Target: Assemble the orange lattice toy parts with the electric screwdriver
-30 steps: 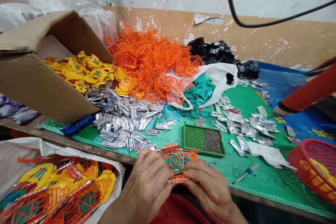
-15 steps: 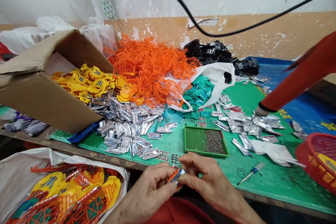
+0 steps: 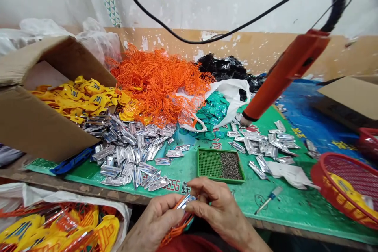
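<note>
Both hands pinch close together: left hand (image 3: pixel 161 218) and right hand (image 3: pixel 215 208) grip a silver metal strip (image 3: pixel 185 201), with orange plastic lattice (image 3: pixel 177 231) hanging below, just off the green tabletop (image 3: pixel 295 204) edge, near a heap of silver strips (image 3: pixel 126 153).

Before you: orange lattice frames (image 3: pixel 156 82) in a tangled heap; yellow plastic pieces (image 3: pixel 79 96) with dark stripes; silver foil strips (image 3: pixel 126 157); a green tray (image 3: pixel 206 164) — dotted with holes; a red basket (image 3: pixel 316 175) — meshed.

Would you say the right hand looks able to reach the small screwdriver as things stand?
Probably yes: the right hand sits near the screwdriver, no pile lies between them, though it grips an orange piece.
</note>
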The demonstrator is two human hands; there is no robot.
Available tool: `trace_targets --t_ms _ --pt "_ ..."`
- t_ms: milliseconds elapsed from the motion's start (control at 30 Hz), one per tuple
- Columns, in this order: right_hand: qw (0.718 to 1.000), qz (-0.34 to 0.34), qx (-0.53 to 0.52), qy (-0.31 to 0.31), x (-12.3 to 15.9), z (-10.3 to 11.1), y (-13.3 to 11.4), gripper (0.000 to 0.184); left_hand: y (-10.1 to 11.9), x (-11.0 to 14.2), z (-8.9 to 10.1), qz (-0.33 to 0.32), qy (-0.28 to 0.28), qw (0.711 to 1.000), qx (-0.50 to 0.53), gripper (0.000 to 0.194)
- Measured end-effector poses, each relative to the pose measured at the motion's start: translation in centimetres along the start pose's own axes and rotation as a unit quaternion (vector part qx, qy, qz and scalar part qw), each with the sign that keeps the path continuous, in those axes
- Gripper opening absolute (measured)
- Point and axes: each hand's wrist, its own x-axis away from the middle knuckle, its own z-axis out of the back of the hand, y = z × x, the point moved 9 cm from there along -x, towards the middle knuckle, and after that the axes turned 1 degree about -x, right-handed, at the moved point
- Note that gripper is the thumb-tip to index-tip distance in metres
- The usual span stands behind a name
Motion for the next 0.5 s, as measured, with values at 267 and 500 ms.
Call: trace_targets --t_ms 267,500 --pt "0.988 0.097 0.077 0.096 0.1 4.9 -3.3 0.021 0.5 0.1 0.6 -0.021 0.054 0.998 0.003 0.031" --pt "0.763 0.079 0.332 0.549 0.7 26.9 -3.9 0.071 0.0 -0.5 2.4 -0.021 0.091 0.996 0.008 0.029"
